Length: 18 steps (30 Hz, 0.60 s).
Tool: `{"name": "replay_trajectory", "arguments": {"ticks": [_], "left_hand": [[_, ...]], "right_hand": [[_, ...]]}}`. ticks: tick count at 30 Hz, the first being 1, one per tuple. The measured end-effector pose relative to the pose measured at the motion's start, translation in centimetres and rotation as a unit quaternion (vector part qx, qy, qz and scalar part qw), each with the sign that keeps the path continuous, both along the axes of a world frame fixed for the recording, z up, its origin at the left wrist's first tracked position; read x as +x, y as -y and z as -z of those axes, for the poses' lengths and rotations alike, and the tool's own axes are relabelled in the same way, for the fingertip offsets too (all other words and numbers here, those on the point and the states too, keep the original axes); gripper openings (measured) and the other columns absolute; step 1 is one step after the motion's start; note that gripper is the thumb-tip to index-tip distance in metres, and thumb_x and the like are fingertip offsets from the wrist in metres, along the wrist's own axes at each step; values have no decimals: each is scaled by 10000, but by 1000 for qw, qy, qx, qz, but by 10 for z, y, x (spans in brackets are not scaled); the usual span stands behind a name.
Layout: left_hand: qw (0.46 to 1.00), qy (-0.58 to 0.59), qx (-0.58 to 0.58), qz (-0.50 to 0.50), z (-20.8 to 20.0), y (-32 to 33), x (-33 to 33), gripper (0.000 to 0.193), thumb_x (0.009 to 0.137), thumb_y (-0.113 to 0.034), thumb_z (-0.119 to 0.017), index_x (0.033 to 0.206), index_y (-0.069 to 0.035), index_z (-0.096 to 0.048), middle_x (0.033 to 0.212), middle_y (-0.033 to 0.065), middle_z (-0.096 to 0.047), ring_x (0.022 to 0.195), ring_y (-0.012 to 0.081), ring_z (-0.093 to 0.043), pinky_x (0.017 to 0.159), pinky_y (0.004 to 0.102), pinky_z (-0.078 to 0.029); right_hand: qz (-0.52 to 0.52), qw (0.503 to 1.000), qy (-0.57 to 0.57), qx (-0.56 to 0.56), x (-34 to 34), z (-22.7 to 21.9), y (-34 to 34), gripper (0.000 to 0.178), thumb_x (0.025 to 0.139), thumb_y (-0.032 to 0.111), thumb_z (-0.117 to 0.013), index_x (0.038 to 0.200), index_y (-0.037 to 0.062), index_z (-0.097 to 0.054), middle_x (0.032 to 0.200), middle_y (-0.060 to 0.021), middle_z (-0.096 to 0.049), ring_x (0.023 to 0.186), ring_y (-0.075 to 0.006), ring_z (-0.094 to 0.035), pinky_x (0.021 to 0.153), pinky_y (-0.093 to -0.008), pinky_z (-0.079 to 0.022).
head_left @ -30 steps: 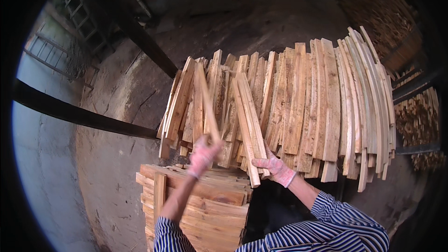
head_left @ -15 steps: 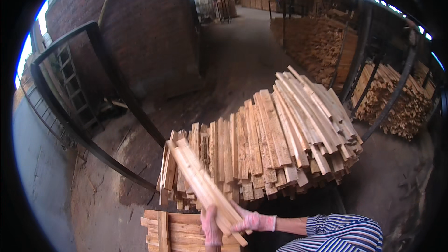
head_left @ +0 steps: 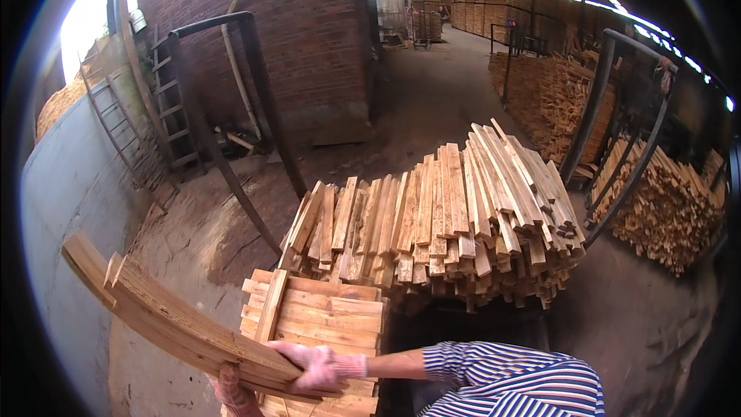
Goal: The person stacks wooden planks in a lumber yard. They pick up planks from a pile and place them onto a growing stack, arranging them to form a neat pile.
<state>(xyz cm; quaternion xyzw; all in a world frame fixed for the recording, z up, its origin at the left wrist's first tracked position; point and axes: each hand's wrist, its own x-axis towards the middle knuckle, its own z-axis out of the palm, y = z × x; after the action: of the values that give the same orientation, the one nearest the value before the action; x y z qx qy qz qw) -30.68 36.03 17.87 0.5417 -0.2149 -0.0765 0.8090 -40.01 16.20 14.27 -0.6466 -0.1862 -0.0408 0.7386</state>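
Several wooden boards (head_left: 193,340) lie together in my hands, slanting up to the far left from my grip. My right hand (head_left: 315,366), in a pink and white glove, is closed over their near end. Lower down, my left hand (head_left: 233,391) in a pinkish glove holds them from the near side and below; its fingers are partly hidden. Beneath the held boards is a flat stack of planks (head_left: 336,313) laid side by side, with a single board (head_left: 272,305) lying across them.
A big pile of boards (head_left: 432,216) lies in front, between a left black metal frame (head_left: 266,108) and a right one (head_left: 596,116). Another wood pile (head_left: 656,193) stands at the far right. A brick wall (head_left: 309,38) and a ladder (head_left: 171,100) are at the back left.
Both hands have swung the boards from over the big pile to the left and nearer, so they now point to the left. The view has also shifted.
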Motion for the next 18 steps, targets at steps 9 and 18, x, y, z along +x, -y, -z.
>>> {"name": "replay_trajectory", "arguments": {"ticks": [9,18], "left_hand": [[803,290,520,-26,141,-88,-51,266,1011,-161,-506,1078,-57,-742,1014,63,-728,860,187,-667,611,324,-507],[990,-50,127,-37,59,-84,-61,714,686,-160,-929,1294,-57,-568,1121,50,-687,1072,154,-644,912,323,-550]], "right_hand": [[-107,976,-97,-166,31,108,-41,828,815,388,-797,1492,106,-412,1458,-152,-484,1298,-254,-489,1077,-383,-450],[-93,983,-158,19,15,22,-79,663,739,57,-831,1315,75,-503,1247,-81,-588,1156,-170,-552,993,-333,-497]]}}
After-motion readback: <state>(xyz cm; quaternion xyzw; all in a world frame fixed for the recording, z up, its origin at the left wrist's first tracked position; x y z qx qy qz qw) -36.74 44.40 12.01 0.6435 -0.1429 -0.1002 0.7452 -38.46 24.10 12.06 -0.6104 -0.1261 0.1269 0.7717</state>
